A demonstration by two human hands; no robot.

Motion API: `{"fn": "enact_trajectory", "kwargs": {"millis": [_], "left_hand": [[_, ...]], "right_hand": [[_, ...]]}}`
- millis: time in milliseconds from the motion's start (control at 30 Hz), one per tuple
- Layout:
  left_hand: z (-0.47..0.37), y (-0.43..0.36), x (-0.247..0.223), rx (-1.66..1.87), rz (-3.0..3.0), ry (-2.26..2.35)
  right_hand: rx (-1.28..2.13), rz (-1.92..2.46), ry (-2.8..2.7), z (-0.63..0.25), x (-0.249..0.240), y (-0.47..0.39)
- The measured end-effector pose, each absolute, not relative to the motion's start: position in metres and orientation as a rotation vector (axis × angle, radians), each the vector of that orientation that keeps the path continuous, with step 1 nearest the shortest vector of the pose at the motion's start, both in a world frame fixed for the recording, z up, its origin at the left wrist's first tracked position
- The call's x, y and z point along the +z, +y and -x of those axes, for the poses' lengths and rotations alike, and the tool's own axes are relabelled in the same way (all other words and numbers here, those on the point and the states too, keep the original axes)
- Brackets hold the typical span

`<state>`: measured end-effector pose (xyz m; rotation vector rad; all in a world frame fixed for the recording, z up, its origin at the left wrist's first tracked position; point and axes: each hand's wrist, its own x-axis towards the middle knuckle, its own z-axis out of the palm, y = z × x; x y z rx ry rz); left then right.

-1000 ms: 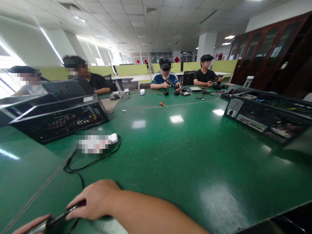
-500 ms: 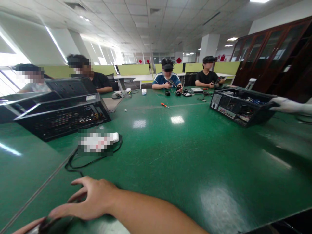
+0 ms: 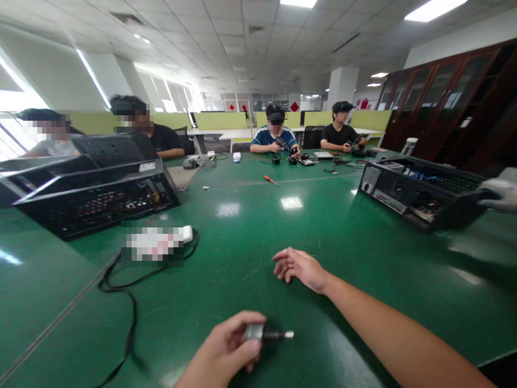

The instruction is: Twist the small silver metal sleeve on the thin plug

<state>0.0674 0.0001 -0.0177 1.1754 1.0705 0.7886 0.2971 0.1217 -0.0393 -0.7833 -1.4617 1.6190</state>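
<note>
As the head view shows it, the left hand (image 3: 230,345) grips a small tool (image 3: 253,331) between thumb and fingers, low over the near part of the green table (image 3: 226,269). Its silvery body sits in the grip; a dark shaft (image 3: 274,334) and a bright tip (image 3: 289,334) point toward the person's right. Whether the tool touches the tabletop, I cannot tell. Beyond it, the right hand (image 3: 301,269) is empty, fingers loosely curled and apart from the tool.

The step in hand looks like handling the tool one-handed, with the right hand free. Any move to share or pass it would call for bringing the right hand back toward the shaft, opening the fingers enough to clear the tip, and keeping the left grip firm until the second one is sure.

On the left, a black cord (image 3: 131,323) lies near a blurred white item (image 3: 153,243), with the left case (image 3: 100,207) behind. Farther off rests an orange screwdriver (image 3: 269,179). On the right, a co-worker's gloved hand (image 3: 502,192) is at the end of the right case (image 3: 416,196). Other people sit across the table.
</note>
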Motion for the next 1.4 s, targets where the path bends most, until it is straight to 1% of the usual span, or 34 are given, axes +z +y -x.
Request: {"fn": "enact_trajectory", "kwargs": {"millis": [133, 233, 333, 467, 567, 1400], "left_hand": [[-0.131, 0.067, -0.024, 0.926, -1.291, 1.039], [-0.14, 0.092, -0.028, 1.003, -1.318, 1.063], [-0.129, 0.091, -0.029, 1.011, -1.284, 1.051], [-0.123, 0.08, -0.027, 1.018, -1.213, 1.036], [-0.127, 0.079, -0.026, 1.028, -1.176, 1.028], [-0.129, 0.079, -0.026, 1.011, -1.195, 1.054]], "right_hand": [[1.51, 0.803, -1.425, -0.342, -0.038, 0.128], [1.418, 0.823, -1.497, -0.351, -0.037, 0.13], [1.277, 0.89, -1.678, -0.345, -0.033, 0.123], [0.925, 0.992, -1.988, -0.332, -0.023, 0.104], [0.8, 1.017, -2.053, -0.326, -0.017, 0.093], [0.721, 1.052, -2.055, -0.326, -0.023, 0.1]]}}
